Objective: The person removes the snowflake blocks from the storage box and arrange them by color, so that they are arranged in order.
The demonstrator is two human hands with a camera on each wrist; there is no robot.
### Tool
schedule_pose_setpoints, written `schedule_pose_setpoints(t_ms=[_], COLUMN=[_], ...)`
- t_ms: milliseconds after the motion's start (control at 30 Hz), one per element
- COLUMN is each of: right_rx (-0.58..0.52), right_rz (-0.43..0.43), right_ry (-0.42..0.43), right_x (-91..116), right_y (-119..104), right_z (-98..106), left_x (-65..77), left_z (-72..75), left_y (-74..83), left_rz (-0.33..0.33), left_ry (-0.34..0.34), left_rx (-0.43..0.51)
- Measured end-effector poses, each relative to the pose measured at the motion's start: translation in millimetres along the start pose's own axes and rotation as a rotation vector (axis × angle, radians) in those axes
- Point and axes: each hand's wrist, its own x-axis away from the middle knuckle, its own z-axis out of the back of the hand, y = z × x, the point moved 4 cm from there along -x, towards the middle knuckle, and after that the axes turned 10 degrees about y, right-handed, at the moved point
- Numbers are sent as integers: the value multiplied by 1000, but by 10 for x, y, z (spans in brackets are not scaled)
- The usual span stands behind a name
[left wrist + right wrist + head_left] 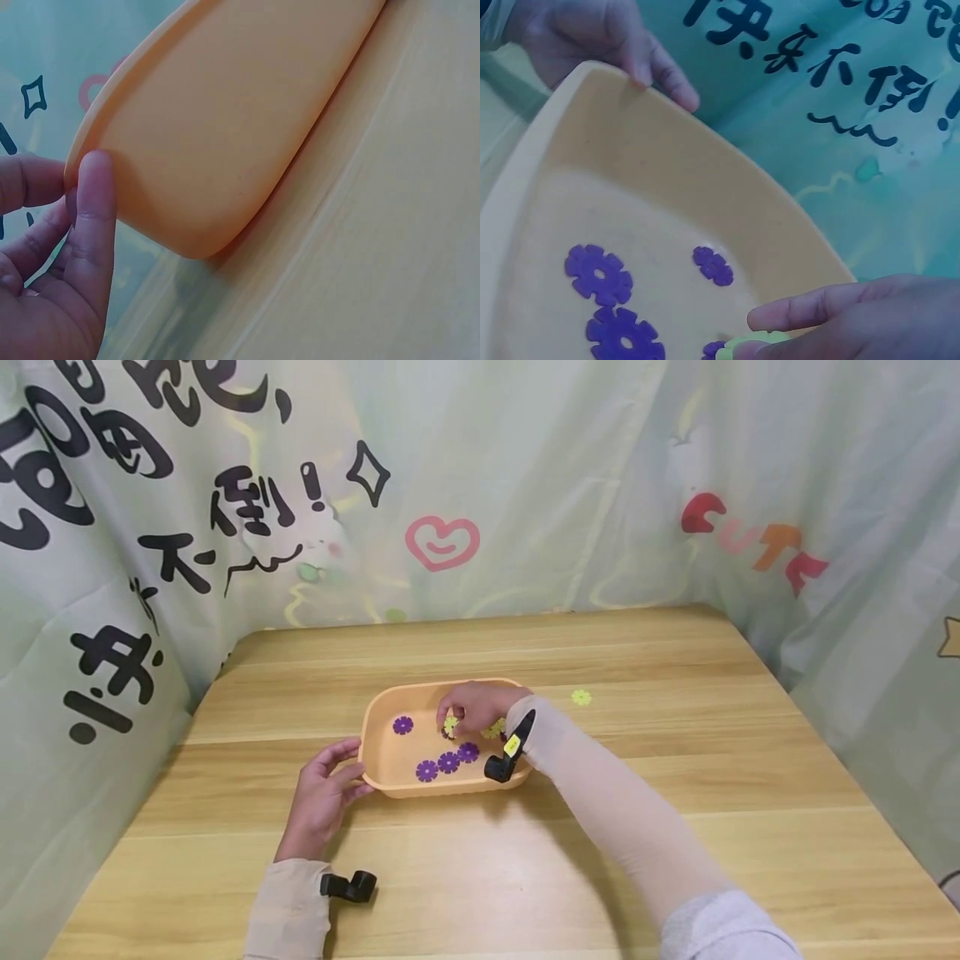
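Left hand (322,797) grips the orange basin (386,756) mid-frame—steadying it, likely—as right hand (482,702) pinches a yellow-green snowflake disc (739,347).

tray (390,756): plain light orange. purple discs (427,771) in its left and near parts, yellow-green discs (451,724) farther right. lone disc (581,697) right of tray: also yellow-green. table (480,877): pale yellow-brown, wood-grain streaks left to right. curtain (540,485): pale green; black lettering (251,503) at left, pink heart (441,550) on far side, red, pink and orange letters (777,547) at right. sleeves (630,818): beige, right one grey at near end. wrist clips (348,887): black, right one with yellow label (513,746).
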Motion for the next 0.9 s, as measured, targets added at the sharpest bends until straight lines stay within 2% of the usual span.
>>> schedule_pose_setpoints(t_ms=[367, 600, 900], right_rx=[8, -16, -39], right_rz=[23, -16, -6], right_ry=[50, 81, 97], right_x=[100, 221, 313], right_y=[38, 72, 67], right_z=[92, 190, 317], left_x=[8, 5, 4], left_z=[3, -10, -8], left_y=[6, -1, 12], left_rz=[0, 0, 2], left_ry=[6, 1, 10], left_rx=[2, 3, -2])
